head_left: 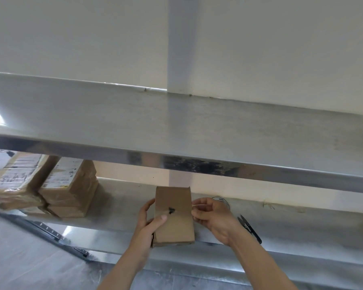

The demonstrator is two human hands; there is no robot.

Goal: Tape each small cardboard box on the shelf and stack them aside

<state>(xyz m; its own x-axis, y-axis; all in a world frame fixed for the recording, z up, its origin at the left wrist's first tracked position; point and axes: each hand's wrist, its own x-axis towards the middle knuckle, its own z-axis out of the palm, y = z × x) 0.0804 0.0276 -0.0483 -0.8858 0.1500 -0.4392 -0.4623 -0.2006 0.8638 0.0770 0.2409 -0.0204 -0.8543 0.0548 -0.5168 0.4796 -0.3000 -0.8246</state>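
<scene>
Stacked boxes (50, 185): taped, piled at the lower shelf's (302, 227) left end.
Left hand (149, 218): grips the cardboard box's (174, 216) left side, thumb on top.
Cardboard box: mid-shelf, near front edge.
Right hand (210, 214): fingers pinch clear tape at the box's right edge.
Tape roll (223, 200): behind right hand.
Snips (249, 228): just right of it.

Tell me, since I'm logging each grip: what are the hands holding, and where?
Left hand grips the cardboard box at its left edge, thumb on top. Right hand pinches something thin, seemingly clear tape, by the box's right edge.

Black snips (249, 228) beside grey wall (71, 38)
</scene>
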